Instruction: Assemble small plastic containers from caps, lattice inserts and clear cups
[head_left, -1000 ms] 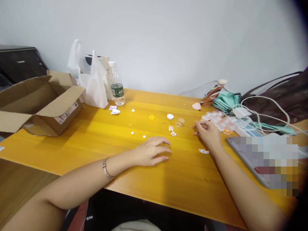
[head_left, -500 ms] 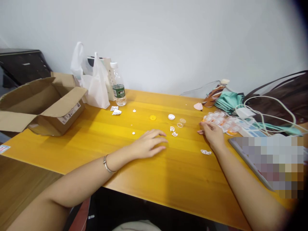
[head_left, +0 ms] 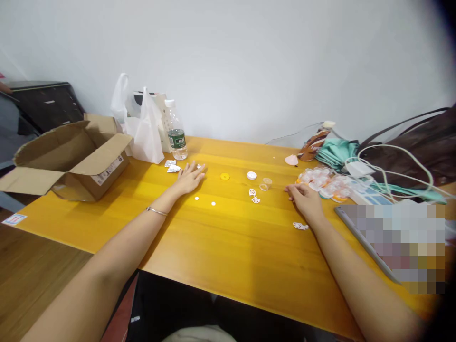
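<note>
My left hand (head_left: 189,180) reaches out over the table, fingers spread. Its fingertips are by a small white piece (head_left: 198,166), partly hidden by them; whether they touch it I cannot tell. Two small white discs (head_left: 213,204) lie nearer me. My right hand (head_left: 307,202) rests at the right, thumb and fingers drawn together; what is in them, if anything, is hidden. Left of it stands a clear plastic cup (head_left: 267,182), with flat white cut-out pieces (head_left: 255,200) close by. Another white cut-out (head_left: 300,226) lies beside the right wrist. A yellow disc (head_left: 225,176) and a white round part (head_left: 251,175) lie between the hands.
At the left are an open cardboard box (head_left: 107,168), a white plastic bag (head_left: 145,137), a water bottle (head_left: 178,137) and foil scraps (head_left: 174,168). Clear capsules (head_left: 318,179), a brown bottle (head_left: 313,145), a white cable (head_left: 423,164) and a tablet-like slab (head_left: 366,244) crowd the right.
My left hand has moved left and farther from me, to the small white piece, uncovering one white disc. My right hand has barely moved; the view has shifted slightly.
</note>
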`<act>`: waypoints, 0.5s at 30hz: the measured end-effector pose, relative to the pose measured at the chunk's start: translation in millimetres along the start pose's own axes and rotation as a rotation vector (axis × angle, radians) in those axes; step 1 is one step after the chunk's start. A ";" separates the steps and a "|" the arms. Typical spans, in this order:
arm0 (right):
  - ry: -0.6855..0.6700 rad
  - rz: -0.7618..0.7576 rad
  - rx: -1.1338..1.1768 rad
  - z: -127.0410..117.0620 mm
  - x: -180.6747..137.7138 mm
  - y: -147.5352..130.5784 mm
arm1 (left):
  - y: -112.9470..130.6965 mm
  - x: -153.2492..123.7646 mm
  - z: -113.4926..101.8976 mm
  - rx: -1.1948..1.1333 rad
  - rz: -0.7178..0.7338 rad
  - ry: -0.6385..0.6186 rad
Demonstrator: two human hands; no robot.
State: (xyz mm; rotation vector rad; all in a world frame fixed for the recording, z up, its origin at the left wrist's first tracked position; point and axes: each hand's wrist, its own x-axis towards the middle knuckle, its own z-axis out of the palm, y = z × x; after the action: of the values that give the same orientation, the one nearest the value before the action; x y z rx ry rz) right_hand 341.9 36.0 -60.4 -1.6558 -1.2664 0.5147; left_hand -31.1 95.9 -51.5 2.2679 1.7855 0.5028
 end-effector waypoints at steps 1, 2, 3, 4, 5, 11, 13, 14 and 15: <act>-0.004 -0.007 -0.008 -0.2 -0.6 -1.0 | 2.2 2.5 0.8 0.009 -0.009 -0.014; -0.007 -0.014 -0.015 -0.5 -1.0 -1.9 | 4.3 5.0 0.8 0.017 -0.013 -0.026; -0.009 -0.019 -0.022 -0.7 -1.4 -2.8 | 6.3 7.1 0.0 0.023 -0.010 -0.039; -0.012 -0.023 -0.029 -0.9 -1.7 -3.7 | 8.4 8.4 -1.4 0.028 -0.003 -0.053; -0.016 -0.026 -0.035 -1.1 -1.8 -4.3 | 10.9 8.3 -3.1 0.032 0.011 -0.068; -0.033 -0.030 -0.061 -0.5 0.3 -2.1 | 48.4 -27.2 -7.8 0.017 0.212 -0.196; -0.037 -0.031 -0.067 -0.1 1.3 0.3 | 66.7 -46.4 -5.2 -0.023 0.432 -0.295; -0.039 -0.032 -0.070 0.1 1.7 1.4 | 74.7 -55.2 -3.4 -0.032 0.511 -0.336; -0.040 -0.034 -0.073 0.3 2.1 2.4 | 81.4 -62.8 -1.6 -0.031 0.562 -0.380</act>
State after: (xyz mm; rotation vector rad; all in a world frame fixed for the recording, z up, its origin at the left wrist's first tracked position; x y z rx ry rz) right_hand 343.7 38.0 -62.2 -1.6891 -1.3546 0.4886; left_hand 28.4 15.2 -28.4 2.6118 0.9536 0.1575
